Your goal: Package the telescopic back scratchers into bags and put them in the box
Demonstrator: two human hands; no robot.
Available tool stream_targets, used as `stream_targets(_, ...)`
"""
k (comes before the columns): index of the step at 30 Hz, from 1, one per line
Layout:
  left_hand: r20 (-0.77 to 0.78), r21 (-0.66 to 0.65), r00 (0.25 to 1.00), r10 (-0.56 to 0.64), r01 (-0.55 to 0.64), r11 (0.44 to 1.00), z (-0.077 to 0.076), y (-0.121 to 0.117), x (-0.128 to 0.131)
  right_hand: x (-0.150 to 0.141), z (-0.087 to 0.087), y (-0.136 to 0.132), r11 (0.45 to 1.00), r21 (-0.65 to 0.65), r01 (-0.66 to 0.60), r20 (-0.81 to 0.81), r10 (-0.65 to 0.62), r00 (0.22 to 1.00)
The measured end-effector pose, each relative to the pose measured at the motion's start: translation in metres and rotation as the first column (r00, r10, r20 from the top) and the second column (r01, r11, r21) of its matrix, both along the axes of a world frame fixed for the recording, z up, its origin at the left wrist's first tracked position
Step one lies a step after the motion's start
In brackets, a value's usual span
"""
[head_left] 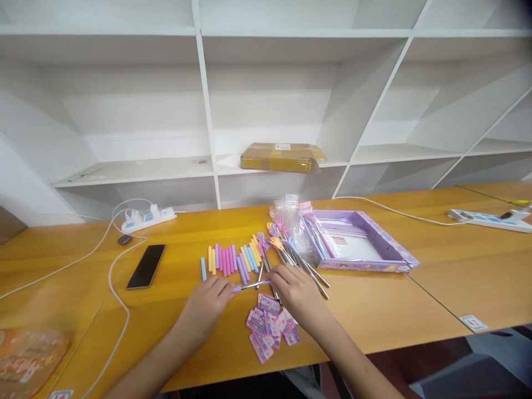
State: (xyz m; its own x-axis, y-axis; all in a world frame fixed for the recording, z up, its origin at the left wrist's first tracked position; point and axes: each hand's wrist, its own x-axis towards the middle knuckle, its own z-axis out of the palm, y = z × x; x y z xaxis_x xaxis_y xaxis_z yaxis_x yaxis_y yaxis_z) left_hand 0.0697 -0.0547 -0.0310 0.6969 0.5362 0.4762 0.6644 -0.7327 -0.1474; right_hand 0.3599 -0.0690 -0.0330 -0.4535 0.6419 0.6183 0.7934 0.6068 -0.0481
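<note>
Between my hands is a small back scratcher (250, 285) with a metal rod and purple ends. My left hand (211, 302) is closed on its purple grip end, and my right hand (294, 288) pinches the other end, where the head is mostly covered by my fingers. Just beyond, several back scratchers with hand-shaped heads (275, 242) and metal rods (310, 268) lie in a pile. Left of them is a row of coloured grip sleeves (226, 260) in blue, yellow, pink and purple. Nearer me lie several printed pink-purple cards (272, 324), overlapping.
A purple open box (405, 264) holds bagged back scratchers (322, 238), with clear plastic bags (287, 219) beside it. To the left are a phone (146, 267), a power strip (147, 220) and loose white cables (124, 310). A cardboard parcel (278, 160) sits on the shelf behind.
</note>
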Motion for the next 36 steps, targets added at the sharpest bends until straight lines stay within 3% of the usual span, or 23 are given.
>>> stream_targets(9, -0.015, -0.079, 1.000, -0.010, 0.009, 0.997, -0.002, 0.004, 0.002, 0.001, -0.007, -0.005, 0.998, -0.059, -0.016, 0.002, 0.016, 1.000)
stream_targets(16, -0.060, -0.067, 0.998, 0.022, -0.026, 0.997, -0.008, 0.021, -0.002, -0.004, -0.020, 0.012, 1.000, 0.012, -0.009, 0.056, 0.008, 0.998)
stream_targets(19, -0.071, -0.067, 0.992, 0.109, -0.114, 0.991, 0.003, 0.035, -0.045, 0.042, -0.019, 0.022, 1.000, 0.004, 0.002, 0.058, -0.003, 0.998)
stream_targets(22, 0.028, -0.068, 0.976, 0.218, -0.215, 0.974, 0.013, 0.045, -0.118, 0.135, -0.015, 0.028, 0.996, -0.002, 0.084, -0.009, -0.084, 0.996)
stream_targets(24, 0.087, -0.106, 0.964, 0.252, -0.242, 0.964, 0.014, 0.045, -0.161, 0.193, -0.014, 0.027, 0.983, 0.081, 0.166, -0.095, -0.158, 0.983)
stream_targets(26, 0.093, -0.155, 0.962, 0.256, -0.240, 0.958, 0.010, 0.040, -0.185, 0.226, -0.016, 0.021, 0.977, 0.043, 0.210, -0.080, -0.206, 0.975)
stream_targets(30, 0.119, -0.112, 0.959, 0.256, -0.243, 0.964, 0.007, 0.028, -0.181, 0.230, -0.025, 0.008, 0.972, 0.040, 0.233, -0.031, -0.232, 0.972)
stream_targets(36, 0.106, -0.011, 0.981, 0.161, -0.161, 0.987, 0.020, 0.022, -0.161, 0.232, -0.034, 0.008, 0.960, 0.062, 0.273, -0.062, -0.269, 0.961)
